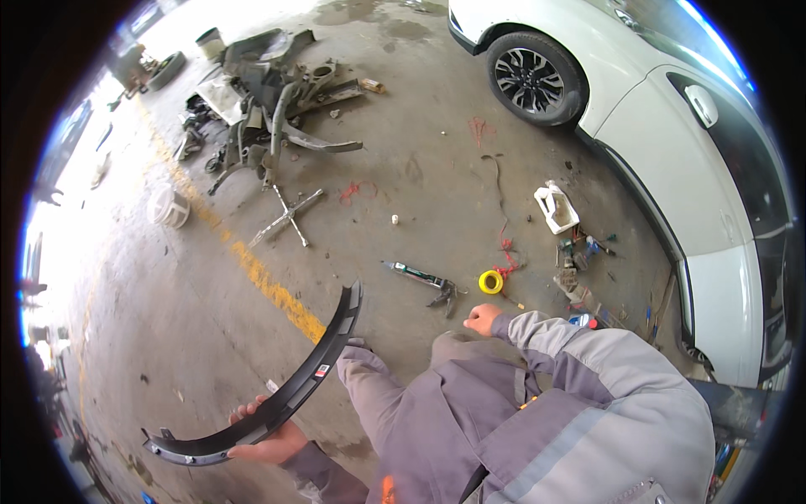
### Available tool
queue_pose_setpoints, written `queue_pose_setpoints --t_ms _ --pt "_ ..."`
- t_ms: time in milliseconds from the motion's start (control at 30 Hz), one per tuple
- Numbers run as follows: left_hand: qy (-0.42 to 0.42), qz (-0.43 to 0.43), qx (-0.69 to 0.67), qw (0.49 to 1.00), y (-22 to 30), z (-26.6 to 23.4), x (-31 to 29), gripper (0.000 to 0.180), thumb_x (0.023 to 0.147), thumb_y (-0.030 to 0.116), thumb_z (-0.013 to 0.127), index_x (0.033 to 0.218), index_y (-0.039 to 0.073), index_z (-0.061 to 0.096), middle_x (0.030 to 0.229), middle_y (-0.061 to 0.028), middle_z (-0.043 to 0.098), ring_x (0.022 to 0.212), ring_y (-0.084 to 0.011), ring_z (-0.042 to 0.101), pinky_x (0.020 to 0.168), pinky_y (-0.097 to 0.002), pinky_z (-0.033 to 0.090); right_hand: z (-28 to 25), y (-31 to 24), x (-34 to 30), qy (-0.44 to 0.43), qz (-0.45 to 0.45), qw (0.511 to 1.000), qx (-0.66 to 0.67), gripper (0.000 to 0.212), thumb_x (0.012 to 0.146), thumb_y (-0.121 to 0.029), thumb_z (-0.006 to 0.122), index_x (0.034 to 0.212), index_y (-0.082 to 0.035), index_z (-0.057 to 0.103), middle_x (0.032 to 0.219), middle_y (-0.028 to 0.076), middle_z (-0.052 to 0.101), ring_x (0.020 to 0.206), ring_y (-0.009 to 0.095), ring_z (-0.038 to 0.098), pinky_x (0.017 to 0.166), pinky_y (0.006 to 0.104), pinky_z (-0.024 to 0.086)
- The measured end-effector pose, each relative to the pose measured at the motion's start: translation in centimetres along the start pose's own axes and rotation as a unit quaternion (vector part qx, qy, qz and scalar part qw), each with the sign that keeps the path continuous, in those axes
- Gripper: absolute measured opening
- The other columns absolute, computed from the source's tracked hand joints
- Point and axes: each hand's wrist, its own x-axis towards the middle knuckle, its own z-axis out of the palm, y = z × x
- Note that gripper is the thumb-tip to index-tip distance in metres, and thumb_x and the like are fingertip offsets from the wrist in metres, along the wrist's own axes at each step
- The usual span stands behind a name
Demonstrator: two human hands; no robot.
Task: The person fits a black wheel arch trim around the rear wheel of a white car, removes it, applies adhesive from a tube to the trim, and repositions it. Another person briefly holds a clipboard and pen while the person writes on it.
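Trim (294, 396) in left hand (275, 445), right hand (483, 319) apart

Vehicle repair workshop, by the look of it. White car (672, 160) on stained concrete floor (445, 202) with worn yellow line (277, 290); heap of stripped car parts (280, 116); loose tyre (166, 72) beyond; cross-shaped wheel wrench (288, 213) and caulking gun (420, 275) lying about.

R hand (483, 320) — yellow roll (482, 283) fwd, caulk gun (418, 275) fwd-L, gap btwn, open floor (445, 227) beyond

White-red label (322, 370) on black trim (294, 397), unreadable
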Motion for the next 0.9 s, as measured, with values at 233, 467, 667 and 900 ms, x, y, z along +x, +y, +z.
queue_pose_setpoints --t_ms 233,467,667,900 --pt "-0.041 -0.146 -0.048 0.987 -15.6 -2.9 16.2 0.071 0.090 0.068 0.050 0.119 0.004 0.048 0.102 -0.0070 0.055 0.093 -0.0179 0.057 0.095 -0.0381 0.051 5.1 -2.3 14.1 0.072 0.082 0.994 0.024 0.037 0.085 -0.041 0.068 0.093 -0.005 0.073 0.093 0.017 0.072 0.090 0.034 0.068 0.080 0.0432 0.053" --pt "-0.179 -0.090 -0.079 0.977 -29.8 -11.3 29.8 0.065 0.087 0.046 0.069 0.119 -0.002 0.040 0.107 -0.0079 0.045 0.099 -0.0207 0.051 0.098 -0.0381 0.042 10.8 2.8 42.9 0.134 0.130 0.975 0.119 0.039 0.085 -0.038 0.068 0.100 -0.002 0.070 0.098 0.021 0.071 0.095 0.037 0.066 0.084 0.0443 0.051" --pt "-0.198 -0.083 -0.098 0.972 -34.9 -15.9 35.7 0.047 0.088 0.053 0.060 0.106 0.010 0.059 0.096 -0.0061 0.062 0.080 -0.0209 0.060 0.075 -0.0370 0.050 13.7 4.8 65.7 0.249 0.090 0.949 0.169 0.055 0.082 -0.032 0.074 0.125 -0.001 0.058 0.108 0.018 0.068 0.099 0.033 0.065 0.087 0.0412 0.051" --pt "-0.293 -0.101 -0.122 0.943 -43.3 -17.1 37.1 0.059 0.083 0.059 0.064 0.106 0.006 0.057 0.091 -0.0052 0.061 0.080 -0.0213 0.059 0.074 -0.0370 0.049 13.3 3.2 74.6 0.366 -0.010 0.897 0.246 0.049 0.082 -0.034 0.075 0.122 -0.007 0.063 0.121 0.019 0.063 0.113 0.036 0.059 0.096 0.0433 0.047"
